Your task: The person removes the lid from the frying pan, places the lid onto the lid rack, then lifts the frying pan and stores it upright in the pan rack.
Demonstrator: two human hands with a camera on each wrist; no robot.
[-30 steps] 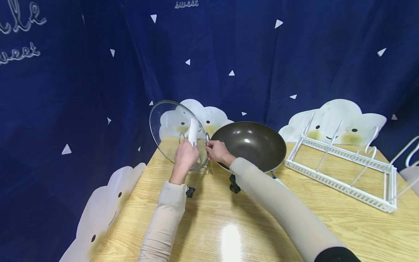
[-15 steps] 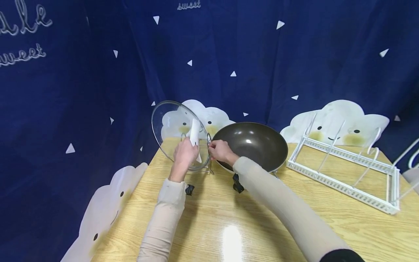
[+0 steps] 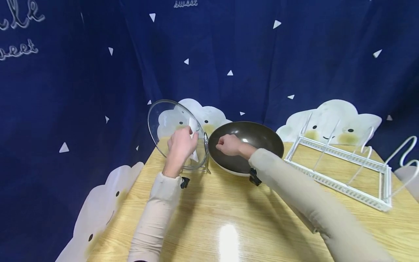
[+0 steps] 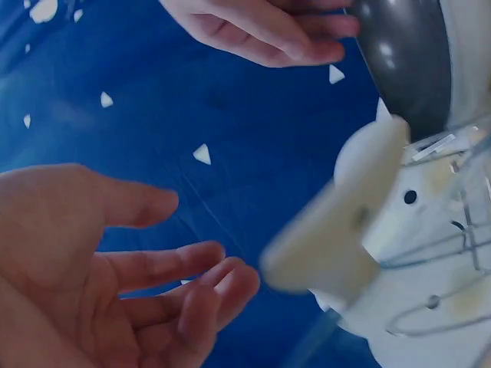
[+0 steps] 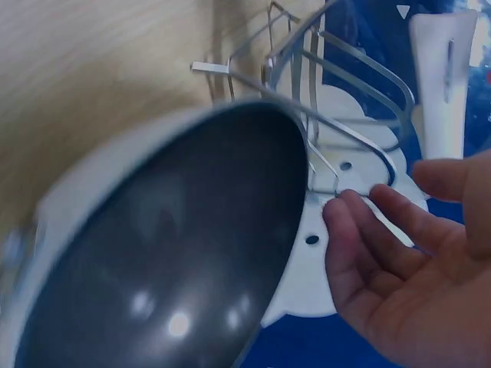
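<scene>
A clear glass lid [image 3: 163, 125] with a metal rim leans upright in a silver wire rack [image 5: 295, 69], its white handle [image 4: 337, 215] facing me. My left hand [image 3: 181, 145] is beside the handle, holding nothing; in the left wrist view its fingers are loosely bent and apart from the handle. To the right of the rack stands a wok [image 3: 262, 142], dark inside and pale outside. My right hand [image 3: 231, 145] overlaps the wok's left part in the head view, fingers relaxed. The right wrist view has its fingertips [image 5: 337, 211] close to the wire rack, gripping nothing.
A white rack [image 3: 337, 185] with upright wire dividers stands on the wooden table [image 3: 209, 218] at the right. Behind the table hangs a dark blue curtain [image 3: 209, 47] with white triangles and clouds.
My left hand has let go of the lid's handle and drawn back slightly upward. My right hand has left the wire rack and moved right, over the wok. The lid stays upright.
</scene>
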